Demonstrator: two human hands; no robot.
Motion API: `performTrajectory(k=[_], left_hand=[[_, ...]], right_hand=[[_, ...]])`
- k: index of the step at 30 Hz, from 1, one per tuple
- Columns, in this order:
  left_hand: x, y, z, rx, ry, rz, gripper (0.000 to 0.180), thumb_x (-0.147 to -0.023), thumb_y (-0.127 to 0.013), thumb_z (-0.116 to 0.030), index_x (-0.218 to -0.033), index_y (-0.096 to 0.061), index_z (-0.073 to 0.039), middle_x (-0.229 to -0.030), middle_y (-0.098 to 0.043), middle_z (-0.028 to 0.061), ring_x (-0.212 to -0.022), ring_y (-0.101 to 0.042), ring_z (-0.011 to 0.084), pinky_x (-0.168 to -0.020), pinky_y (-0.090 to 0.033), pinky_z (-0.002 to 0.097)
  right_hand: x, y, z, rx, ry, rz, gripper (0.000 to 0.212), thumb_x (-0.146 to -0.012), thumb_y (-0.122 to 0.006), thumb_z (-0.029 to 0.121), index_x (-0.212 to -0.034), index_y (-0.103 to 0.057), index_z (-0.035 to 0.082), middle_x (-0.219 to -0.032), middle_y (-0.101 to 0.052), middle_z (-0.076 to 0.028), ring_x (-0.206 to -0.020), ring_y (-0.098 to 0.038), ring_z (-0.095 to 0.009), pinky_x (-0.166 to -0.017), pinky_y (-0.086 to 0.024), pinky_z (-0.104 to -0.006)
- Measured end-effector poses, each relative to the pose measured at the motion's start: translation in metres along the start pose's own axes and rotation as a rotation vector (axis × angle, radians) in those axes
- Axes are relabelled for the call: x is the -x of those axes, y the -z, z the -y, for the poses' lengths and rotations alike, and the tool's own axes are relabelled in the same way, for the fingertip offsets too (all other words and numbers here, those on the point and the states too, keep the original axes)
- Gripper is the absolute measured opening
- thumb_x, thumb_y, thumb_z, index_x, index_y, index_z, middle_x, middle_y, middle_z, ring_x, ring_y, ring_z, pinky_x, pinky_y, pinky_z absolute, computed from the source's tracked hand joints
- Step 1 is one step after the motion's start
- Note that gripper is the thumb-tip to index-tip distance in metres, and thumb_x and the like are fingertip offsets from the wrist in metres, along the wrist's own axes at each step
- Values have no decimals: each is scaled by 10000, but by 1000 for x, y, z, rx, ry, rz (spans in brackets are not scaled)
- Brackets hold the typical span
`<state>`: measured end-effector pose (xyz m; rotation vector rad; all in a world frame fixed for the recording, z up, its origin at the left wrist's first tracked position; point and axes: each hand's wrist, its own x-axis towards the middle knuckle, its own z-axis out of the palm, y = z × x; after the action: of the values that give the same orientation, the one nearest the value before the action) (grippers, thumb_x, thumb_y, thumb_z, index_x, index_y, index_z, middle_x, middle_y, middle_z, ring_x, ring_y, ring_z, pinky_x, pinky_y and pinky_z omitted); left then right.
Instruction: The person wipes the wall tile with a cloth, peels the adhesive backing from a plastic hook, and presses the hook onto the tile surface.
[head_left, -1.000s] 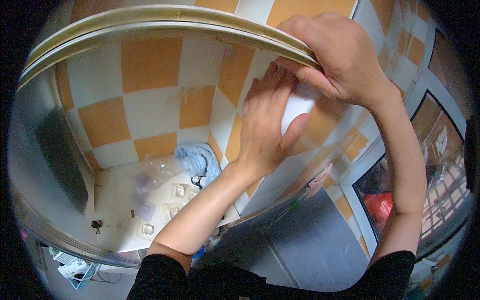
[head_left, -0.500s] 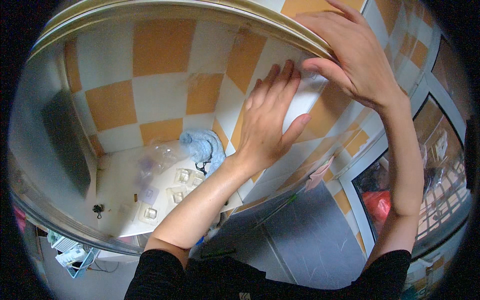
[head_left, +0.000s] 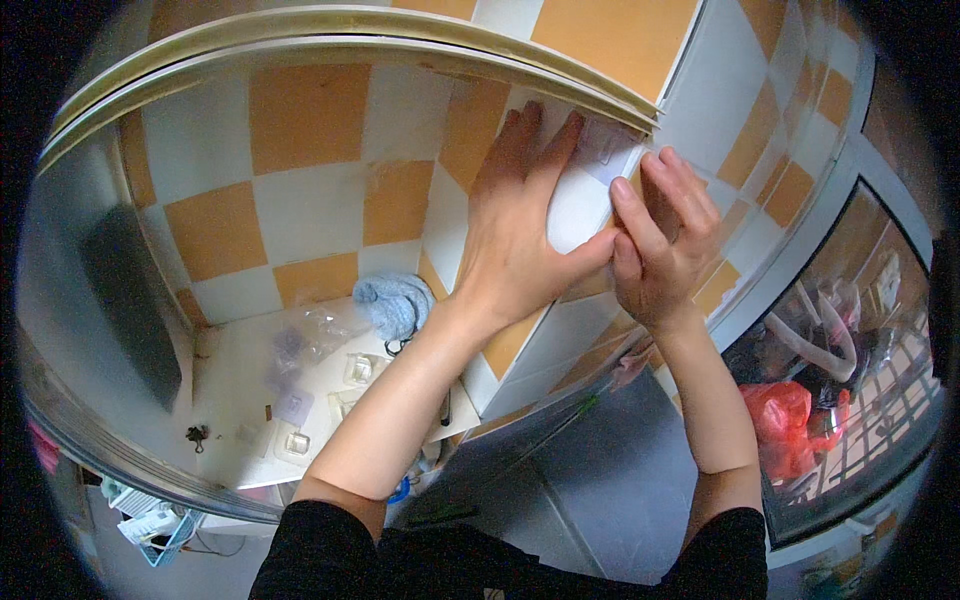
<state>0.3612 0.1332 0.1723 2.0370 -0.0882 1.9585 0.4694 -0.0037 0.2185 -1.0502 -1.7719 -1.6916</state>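
A clear square adhesive hook pad (head_left: 608,150) sits on a white tile of the orange-and-white checkered wall (head_left: 300,200), just under the curved metal trim (head_left: 400,30). My left hand (head_left: 520,235) lies flat on the tile beside the pad, fingers pointing up and thumb stretched to the right. My right hand (head_left: 665,245) is just right of it, fingertips up against the wall at the pad's lower right edge. Neither hand grips anything.
Below, a white ledge (head_left: 235,380) carries a crumpled blue cloth (head_left: 395,300), a clear plastic bag (head_left: 320,330) and several small clear hook pads (head_left: 358,368). A dark panel (head_left: 130,300) stands at the left. A red bag (head_left: 790,425) lies behind the window frame at the right.
My right hand has come down from the metal trim to beside the pad. My left hand has slid up the tile, and the view has shifted right.
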Motion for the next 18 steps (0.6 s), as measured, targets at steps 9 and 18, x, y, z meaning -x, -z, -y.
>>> performTrajectory(k=[9,18], left_hand=[[27,18,-16,-59,73,89,931,-755,-781,-347,-1513,-346,-26,-1491,-360,320,-1368,-365,500,-1133,-309,543],[-11,6,-10,-52,-70,21,891,-723,-776,-349,-1455,-406,-2,-1450,-410,313,-1348,-383,483,-1130,-316,538]], right_hand=[[15,-28,2,-103,-26,-187,324,-1002,-506,278,-1300,-578,176,-1370,-558,-160,-1317,-514,-388,-1125,-365,-567],[16,-29,2,-116,-44,-216,272,-1021,-460,188,-1245,-611,159,-1372,-581,-139,-1310,-532,-363,-1133,-370,-553]])
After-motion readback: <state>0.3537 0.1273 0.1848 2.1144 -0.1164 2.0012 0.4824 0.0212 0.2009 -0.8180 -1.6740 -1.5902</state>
